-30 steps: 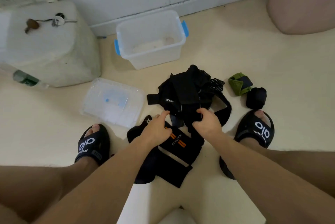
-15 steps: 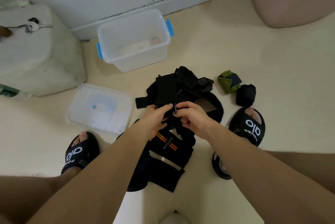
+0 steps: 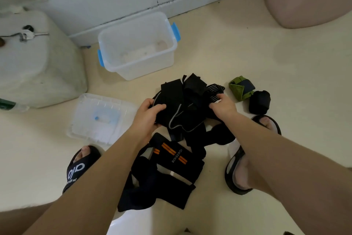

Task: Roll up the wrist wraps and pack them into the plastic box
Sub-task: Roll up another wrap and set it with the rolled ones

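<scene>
While the plastic box [image 3: 137, 46] stands empty near the wall, both hands grip the tangled black wrist wraps [image 3: 182, 105] on the floor: left hand [image 3: 147, 115], right hand [image 3: 222, 106]. Only two rolled wraps [image 3: 249, 94] lie beside; most remains.

The person's left hand [image 3: 147, 115] and right hand [image 3: 222, 105] are bare, with no sleeves on the forearms. Both feet wear black slide sandals [image 3: 79, 168] with white lettering across the strap; legs are bare.
</scene>
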`<state>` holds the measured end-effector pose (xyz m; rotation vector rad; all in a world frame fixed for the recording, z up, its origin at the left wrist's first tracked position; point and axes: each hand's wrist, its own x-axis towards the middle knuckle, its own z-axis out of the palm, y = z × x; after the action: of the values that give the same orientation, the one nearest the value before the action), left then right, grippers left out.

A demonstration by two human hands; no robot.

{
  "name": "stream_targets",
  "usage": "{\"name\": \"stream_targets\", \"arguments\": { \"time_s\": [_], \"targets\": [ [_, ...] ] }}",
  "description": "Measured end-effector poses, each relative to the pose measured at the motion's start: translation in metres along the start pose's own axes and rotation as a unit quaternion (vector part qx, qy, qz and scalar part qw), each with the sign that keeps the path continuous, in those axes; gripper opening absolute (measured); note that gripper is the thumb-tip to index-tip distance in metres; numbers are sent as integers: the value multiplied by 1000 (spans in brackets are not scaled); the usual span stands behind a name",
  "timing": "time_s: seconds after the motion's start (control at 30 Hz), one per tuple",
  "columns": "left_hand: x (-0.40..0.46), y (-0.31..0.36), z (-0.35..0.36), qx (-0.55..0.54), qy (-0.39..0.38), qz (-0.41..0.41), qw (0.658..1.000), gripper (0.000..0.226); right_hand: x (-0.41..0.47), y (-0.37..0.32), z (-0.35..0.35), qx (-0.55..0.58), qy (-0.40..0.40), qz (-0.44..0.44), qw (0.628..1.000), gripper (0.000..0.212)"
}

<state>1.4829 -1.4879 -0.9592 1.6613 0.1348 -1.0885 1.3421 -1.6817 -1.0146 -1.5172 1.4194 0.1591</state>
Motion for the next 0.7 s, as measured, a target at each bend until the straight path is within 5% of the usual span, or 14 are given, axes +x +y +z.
{"name": "stream_targets", "arguments": {
  "time_s": [0.23, 0.37, 0.7],
  "targets": [
    [23, -6, 6, 90, -28, 3, 996, 6, 121, 45, 23, 40, -42, 65, 996, 85],
    [32, -4, 7, 112, -46, 7, 993, 5, 56, -15, 4, 97, -24, 95, 990, 63],
    [20, 8, 5, 127, -51, 42, 990, 6, 61, -6, -12, 227, 17, 148, 962, 34]
  ]
}}
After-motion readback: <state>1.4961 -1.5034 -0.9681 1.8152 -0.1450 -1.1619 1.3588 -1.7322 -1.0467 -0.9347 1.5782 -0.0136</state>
